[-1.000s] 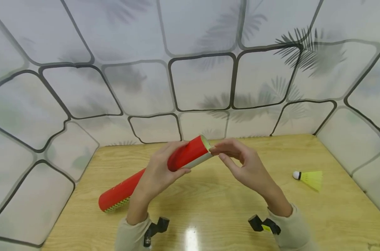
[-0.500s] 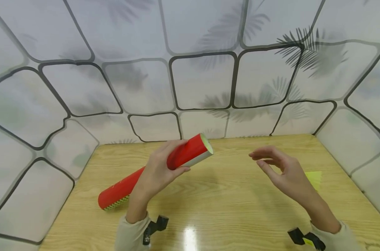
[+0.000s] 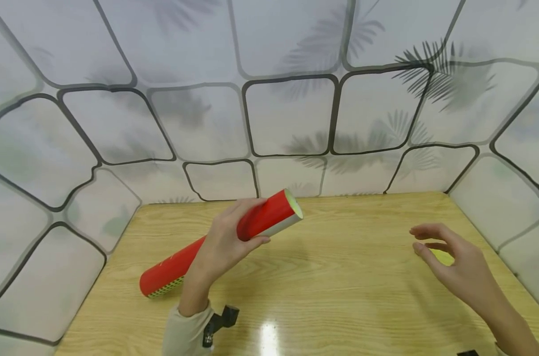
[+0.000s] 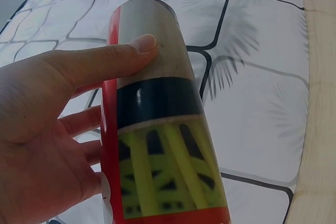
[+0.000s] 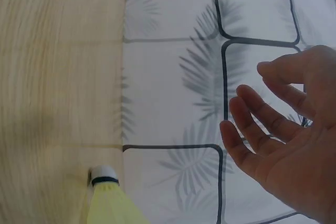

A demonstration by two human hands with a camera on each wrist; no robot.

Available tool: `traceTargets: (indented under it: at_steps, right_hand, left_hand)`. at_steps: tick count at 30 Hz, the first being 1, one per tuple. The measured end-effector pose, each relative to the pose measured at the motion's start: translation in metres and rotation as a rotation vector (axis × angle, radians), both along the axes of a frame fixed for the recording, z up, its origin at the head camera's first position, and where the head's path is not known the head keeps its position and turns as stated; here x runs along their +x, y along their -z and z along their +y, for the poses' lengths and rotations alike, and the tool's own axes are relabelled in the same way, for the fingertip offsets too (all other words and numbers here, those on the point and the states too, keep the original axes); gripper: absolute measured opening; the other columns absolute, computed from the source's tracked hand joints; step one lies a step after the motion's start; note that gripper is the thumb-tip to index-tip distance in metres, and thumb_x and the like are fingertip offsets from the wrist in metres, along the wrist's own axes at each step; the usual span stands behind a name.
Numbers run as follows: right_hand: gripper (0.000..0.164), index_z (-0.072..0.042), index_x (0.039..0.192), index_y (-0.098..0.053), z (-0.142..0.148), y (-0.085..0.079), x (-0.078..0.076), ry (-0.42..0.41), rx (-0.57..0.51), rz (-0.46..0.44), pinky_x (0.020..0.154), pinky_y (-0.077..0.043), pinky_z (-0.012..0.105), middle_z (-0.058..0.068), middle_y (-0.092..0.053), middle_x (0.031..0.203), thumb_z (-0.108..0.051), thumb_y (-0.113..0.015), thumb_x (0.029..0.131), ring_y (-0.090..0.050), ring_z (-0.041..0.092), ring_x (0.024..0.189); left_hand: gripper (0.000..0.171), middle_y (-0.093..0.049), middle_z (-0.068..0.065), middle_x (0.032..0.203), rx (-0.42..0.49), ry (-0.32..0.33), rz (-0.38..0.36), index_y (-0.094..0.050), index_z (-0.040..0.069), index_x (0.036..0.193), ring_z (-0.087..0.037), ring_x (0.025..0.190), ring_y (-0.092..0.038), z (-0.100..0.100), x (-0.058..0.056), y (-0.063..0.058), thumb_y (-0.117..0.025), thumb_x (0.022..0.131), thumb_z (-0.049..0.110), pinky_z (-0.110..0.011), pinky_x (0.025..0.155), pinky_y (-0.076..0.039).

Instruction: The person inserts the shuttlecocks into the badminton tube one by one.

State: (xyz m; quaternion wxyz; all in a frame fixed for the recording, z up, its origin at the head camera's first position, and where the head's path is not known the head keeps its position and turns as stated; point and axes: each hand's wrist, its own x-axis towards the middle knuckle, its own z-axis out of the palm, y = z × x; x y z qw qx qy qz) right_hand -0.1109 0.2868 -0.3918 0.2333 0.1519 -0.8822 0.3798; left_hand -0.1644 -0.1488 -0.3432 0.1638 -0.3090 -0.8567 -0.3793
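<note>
My left hand (image 3: 225, 247) grips a red shuttlecock tube (image 3: 269, 216) near its upper end, thumb along the near side. The tube slants up to the right, its open pale-green mouth facing right. In the left wrist view the tube (image 4: 157, 145) shows a printed shuttlecock picture, with the thumb pressed on its grey part. Over at the right, my right hand (image 3: 461, 272) hovers with fingers loosely bent and holds nothing. A yellow shuttlecock (image 3: 442, 257) lies behind it, mostly hidden in the head view. The right wrist view shows this shuttlecock (image 5: 113, 203) with its white cork and dark band.
The wooden table (image 3: 332, 296) runs up to a pale wall covering (image 3: 287, 118) with dark outlined shapes and leaf prints. The covering also rises at the left and right sides.
My right hand has moved away from the tube's mouth to the right, coming in front of the yellow shuttlecock. The left hand and tube have stayed almost still.
</note>
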Motion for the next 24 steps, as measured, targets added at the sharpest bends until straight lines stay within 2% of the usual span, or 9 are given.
traceTargets:
  at_steps: [4, 10, 14, 17, 21, 24]
  right_hand:
    - [0.035, -0.008, 0.116, -0.070, 0.017, 0.012, 0.006, 0.059, 0.012, -0.008, 0.085, -0.044, 0.004, -0.019, -0.066, 0.111, 0.007, -0.077, 0.086, -0.059, -0.009, 0.101]
    - [0.039, 0.001, 0.117, -0.068, 0.039, 0.030, 0.011, 0.110, 0.035, 0.026, 0.084, -0.042, 0.001, -0.022, -0.061, 0.116, 0.013, -0.076, 0.082, -0.052, -0.014, 0.110]
    - [0.041, 0.002, 0.117, -0.068, 0.053, 0.042, 0.015, 0.156, 0.066, 0.038, 0.082, -0.039, -0.001, -0.025, -0.057, 0.118, 0.014, -0.077, 0.079, -0.045, -0.018, 0.113]
    - [0.041, 0.003, 0.118, -0.067, 0.062, 0.048, 0.016, 0.193, 0.098, 0.029, 0.081, -0.036, -0.001, -0.007, -0.063, 0.119, 0.013, -0.077, 0.079, -0.040, -0.021, 0.112]
    - [0.040, 0.004, 0.118, -0.066, 0.073, 0.056, 0.016, 0.240, 0.139, -0.005, 0.075, -0.034, -0.003, 0.021, -0.063, 0.116, 0.010, -0.078, 0.081, -0.035, -0.020, 0.107]
    - [0.037, 0.004, 0.118, -0.066, 0.080, 0.063, 0.015, 0.257, 0.148, -0.055, 0.071, -0.035, -0.003, 0.025, -0.061, 0.116, 0.006, -0.078, 0.083, -0.035, -0.019, 0.102]
  left_hand:
    - [0.073, -0.061, 0.001, 0.134, -0.004, -0.006, -0.003, -0.058, 0.016, 0.142, -0.018, 0.115, -0.059, 0.000, 0.001, 0.000, -0.092, 0.078, 0.012, -0.038, 0.088, -0.058]
    - [0.071, -0.061, 0.002, 0.134, -0.002, -0.016, -0.008, -0.058, 0.016, 0.142, -0.016, 0.116, -0.058, -0.001, 0.001, -0.001, -0.091, 0.079, 0.012, -0.036, 0.089, -0.057]
    - [0.071, -0.061, 0.002, 0.134, -0.008, -0.016, -0.007, -0.058, 0.016, 0.142, -0.017, 0.116, -0.058, 0.000, 0.001, -0.001, -0.091, 0.079, 0.012, -0.036, 0.089, -0.058]
    - [0.071, -0.061, 0.001, 0.134, -0.013, -0.019, -0.007, -0.058, 0.016, 0.142, -0.018, 0.116, -0.059, 0.000, 0.000, -0.001, -0.091, 0.079, 0.012, -0.037, 0.088, -0.058]
    - [0.071, -0.061, -0.001, 0.135, -0.017, -0.018, -0.008, -0.057, 0.015, 0.142, -0.020, 0.116, -0.059, 0.001, 0.000, 0.000, -0.091, 0.079, 0.013, -0.039, 0.088, -0.058]
    - [0.071, -0.061, -0.001, 0.135, -0.020, -0.020, -0.010, -0.057, 0.015, 0.143, -0.020, 0.116, -0.059, 0.001, 0.000, 0.000, -0.091, 0.080, 0.013, -0.038, 0.087, -0.058]
